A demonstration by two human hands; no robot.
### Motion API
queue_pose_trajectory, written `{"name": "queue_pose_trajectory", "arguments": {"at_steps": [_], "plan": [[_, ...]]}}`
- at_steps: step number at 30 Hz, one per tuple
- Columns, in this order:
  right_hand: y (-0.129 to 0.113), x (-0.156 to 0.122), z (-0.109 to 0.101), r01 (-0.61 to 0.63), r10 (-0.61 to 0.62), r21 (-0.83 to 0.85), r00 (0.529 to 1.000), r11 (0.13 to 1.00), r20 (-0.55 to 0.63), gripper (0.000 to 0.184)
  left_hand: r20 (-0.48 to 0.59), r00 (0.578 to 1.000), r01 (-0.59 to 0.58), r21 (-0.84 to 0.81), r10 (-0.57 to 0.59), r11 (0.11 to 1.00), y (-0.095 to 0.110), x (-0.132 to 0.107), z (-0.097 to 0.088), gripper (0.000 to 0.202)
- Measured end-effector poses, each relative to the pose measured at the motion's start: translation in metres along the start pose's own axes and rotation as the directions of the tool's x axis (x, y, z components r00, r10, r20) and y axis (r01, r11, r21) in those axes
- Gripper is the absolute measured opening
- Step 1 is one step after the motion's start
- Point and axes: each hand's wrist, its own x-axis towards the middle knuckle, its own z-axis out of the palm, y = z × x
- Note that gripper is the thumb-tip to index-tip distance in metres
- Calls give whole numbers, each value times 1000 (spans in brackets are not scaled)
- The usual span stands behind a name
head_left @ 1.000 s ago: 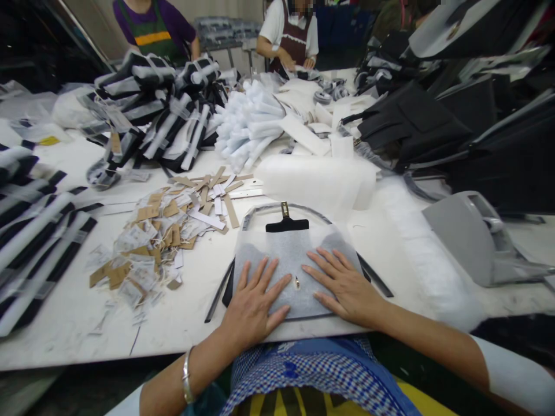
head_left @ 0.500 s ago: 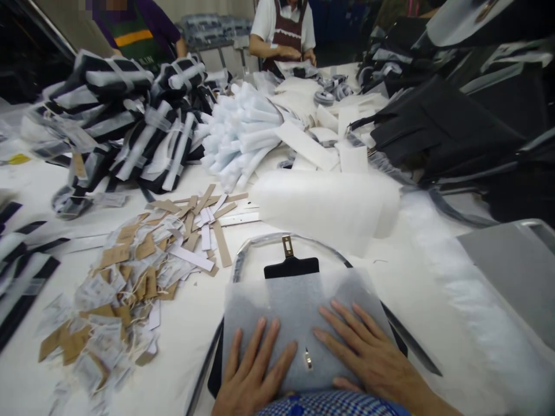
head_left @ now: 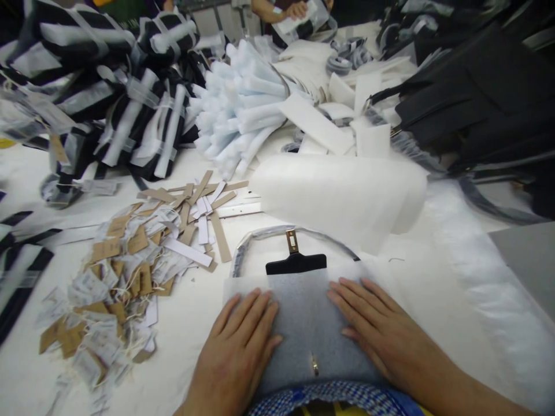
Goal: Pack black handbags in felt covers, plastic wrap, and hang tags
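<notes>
A dark handbag lies flat in front of me, mostly under a thin translucent sheet (head_left: 299, 306). Its wrapped handle (head_left: 255, 234) arches beyond the sheet, and a black flap tab (head_left: 295, 263) with a gold metal plate (head_left: 292, 240) sticks out at the top. A small gold turn-lock (head_left: 314, 365) pokes up through the sheet near my body. My left hand (head_left: 243, 341) lies flat on the sheet's left part, fingers stretched out. On the right part my right hand (head_left: 377, 329) rests flat too, fingers extended and close together. Neither hand grips anything.
Kraft tags (head_left: 108, 248) and card strips (head_left: 191, 242) are heaped at left. Behind them lie wrapped black straps (head_left: 143, 110) and pale foam sticks (head_left: 243, 110). White foam sheeting (head_left: 338, 190) sits ahead, black bags (head_left: 481, 98) at right. A co-worker's hand (head_left: 297, 10) is across the table.
Both my hands have slid outward and further up the sheet, with the fingers drawn closer together. The camera view has tipped downward.
</notes>
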Motion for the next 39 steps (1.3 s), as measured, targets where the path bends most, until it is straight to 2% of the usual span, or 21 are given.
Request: {"name": "queue_pose_trajectory", "arguments": {"at_steps": [4,7,9,12,14,16,18,21,23,26,31,35,39], "plan": [[3,13,-2,-77,78,65,997,995,-14,42,54,997,60,-32,-58,998,0,12,15,44],[6,17,-7,-99,102,140,995,985,-12,39,54,996,81,-117,-75,990,-4,11,12,41],[10,21,-15,-73,80,196,996,978,-26,33,12,999,51,-178,-50,983,-8,11,1,36],[17,27,-30,33,-16,304,998,952,-59,26,-53,999,-10,-278,-5,961,-12,15,-14,32],[21,29,-35,82,-57,370,995,926,-77,20,-64,998,-21,-320,1,947,-13,18,-17,28],[24,32,-35,78,-45,400,995,913,-91,18,-41,999,-13,-331,-1,944,-15,21,-12,23],[26,35,-28,32,-8,391,998,920,-62,19,30,1000,10,-338,1,941,-17,24,-3,22],[28,40,-14,-42,24,329,998,943,58,25,123,992,68,-329,-28,942,-20,25,10,25],[29,43,-7,-57,23,292,992,955,121,29,119,991,90,-310,-56,946,-21,23,14,25],[32,43,-7,-41,-3,308,990,950,141,27,64,996,86,-332,-68,939,-22,21,12,23],[33,38,-26,76,-114,381,991,922,77,19,2,999,41,-429,-44,902,-23,19,6,18],[30,34,-36,67,-74,299,997,952,10,16,-7,1000,23,-453,-29,891,-23,18,5,15],[29,28,-33,89,-82,252,996,964,-41,26,-56,998,-21,-381,0,925,-20,18,5,16]]}}
